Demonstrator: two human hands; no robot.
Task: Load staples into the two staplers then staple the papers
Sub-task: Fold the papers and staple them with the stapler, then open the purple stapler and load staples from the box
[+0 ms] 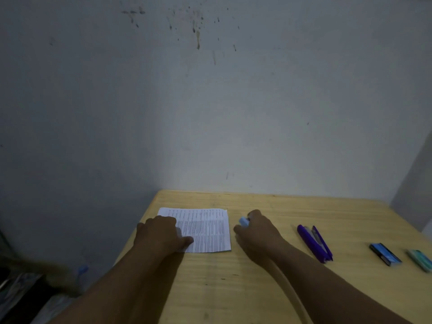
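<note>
Papers (205,228) under flat left hand (159,235) | right hand (257,235) grips pale-blue stapler (243,222) | purple stapler (314,243) (open) beside

Bare table (233,288) lies open near the person; purple stapler (314,243) and, seemingly, staple boxes (384,253) crowd the right.

The papers (205,230) lie on the table (257,288), left of centre. Right of them sits what appears to be a small stapler (243,222); farther right lie an opened stapler (314,243), then two boxes (384,253).
</note>
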